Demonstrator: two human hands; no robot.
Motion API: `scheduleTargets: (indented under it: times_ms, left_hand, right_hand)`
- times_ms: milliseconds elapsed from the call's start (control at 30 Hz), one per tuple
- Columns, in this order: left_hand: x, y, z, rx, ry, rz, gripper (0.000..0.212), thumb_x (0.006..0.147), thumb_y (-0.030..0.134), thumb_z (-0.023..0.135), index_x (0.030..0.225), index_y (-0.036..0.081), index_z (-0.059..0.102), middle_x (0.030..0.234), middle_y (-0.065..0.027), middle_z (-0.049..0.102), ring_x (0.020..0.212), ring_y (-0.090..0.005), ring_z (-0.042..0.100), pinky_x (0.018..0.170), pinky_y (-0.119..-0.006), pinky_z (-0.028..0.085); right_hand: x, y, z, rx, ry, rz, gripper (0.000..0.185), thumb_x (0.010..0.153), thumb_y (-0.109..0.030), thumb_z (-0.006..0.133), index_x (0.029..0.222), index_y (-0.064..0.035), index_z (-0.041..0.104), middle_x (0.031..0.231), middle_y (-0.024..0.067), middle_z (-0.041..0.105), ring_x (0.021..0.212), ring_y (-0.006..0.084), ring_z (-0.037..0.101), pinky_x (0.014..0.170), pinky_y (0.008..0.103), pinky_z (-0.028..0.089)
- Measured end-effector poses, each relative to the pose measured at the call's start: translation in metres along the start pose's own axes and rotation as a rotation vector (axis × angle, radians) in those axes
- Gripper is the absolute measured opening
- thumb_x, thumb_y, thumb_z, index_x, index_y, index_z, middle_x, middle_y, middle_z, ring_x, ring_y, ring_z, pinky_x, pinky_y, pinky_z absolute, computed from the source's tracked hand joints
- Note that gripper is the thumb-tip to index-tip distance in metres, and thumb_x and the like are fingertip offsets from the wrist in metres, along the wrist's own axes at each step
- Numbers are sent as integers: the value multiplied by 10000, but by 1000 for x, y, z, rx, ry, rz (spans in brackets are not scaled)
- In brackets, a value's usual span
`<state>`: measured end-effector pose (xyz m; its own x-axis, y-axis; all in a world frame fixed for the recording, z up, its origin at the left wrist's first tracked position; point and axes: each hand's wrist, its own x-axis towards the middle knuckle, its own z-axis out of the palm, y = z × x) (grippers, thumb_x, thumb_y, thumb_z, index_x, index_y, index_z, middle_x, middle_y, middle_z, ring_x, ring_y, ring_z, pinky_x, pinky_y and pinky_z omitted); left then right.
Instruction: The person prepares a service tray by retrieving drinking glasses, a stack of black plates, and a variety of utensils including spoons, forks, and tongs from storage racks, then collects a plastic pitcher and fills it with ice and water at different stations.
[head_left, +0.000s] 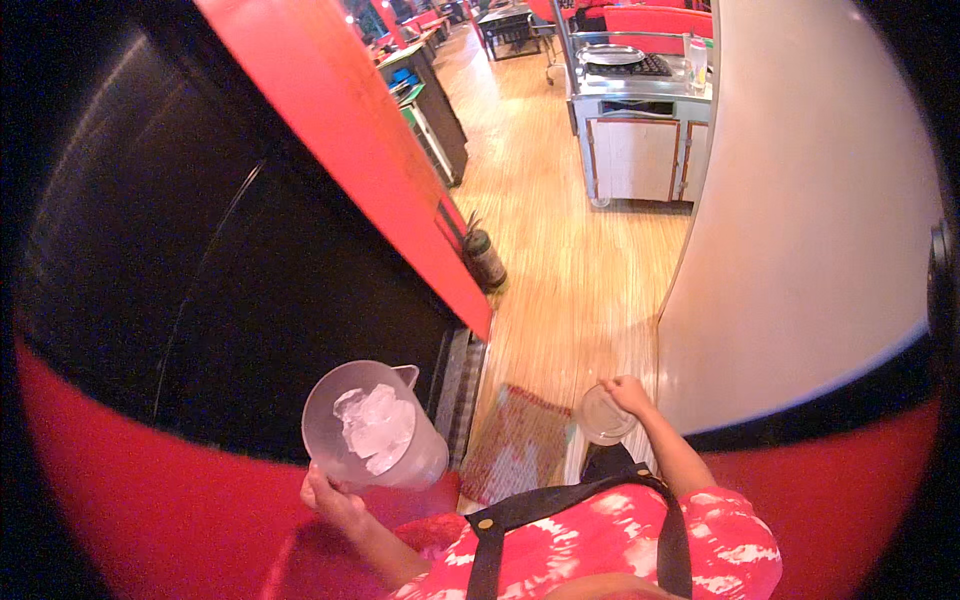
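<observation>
My left hand grips a translucent plastic pitcher from the side nearest me, held at the lower left. Chunks of ice lie inside it, and its spout points away from me. On the right, my right hand pinches the edge of a round clear lid or shallow dish, which hangs low beside my body. Which of the two it is, I cannot tell. The pitcher and the round piece are well apart.
A patterned mat lies on the wooden floor. A fire extinguisher stands by the red door frame. Walls flank the passage. Beyond are a metal-topped cart with an oval tray, a dark counter and tables.
</observation>
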<state>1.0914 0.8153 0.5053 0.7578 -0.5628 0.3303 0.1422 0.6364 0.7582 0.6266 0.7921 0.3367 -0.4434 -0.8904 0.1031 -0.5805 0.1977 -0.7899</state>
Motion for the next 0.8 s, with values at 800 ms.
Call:
scheduleTargets:
  times_ms: [800]
  left_hand:
    - [-153, -261, 1070, -244, -1187, -410, 205, 774, 83, 616, 595, 8, 550, 554, -4, 503, 475, -64, 415, 463, -221, 329]
  right_hand:
    - [768, 86, -563, 417, 1492, 822, 593, 728, -562, 624, 799, 25, 668, 818, 231, 653, 793, 354, 628, 720, 426, 467]
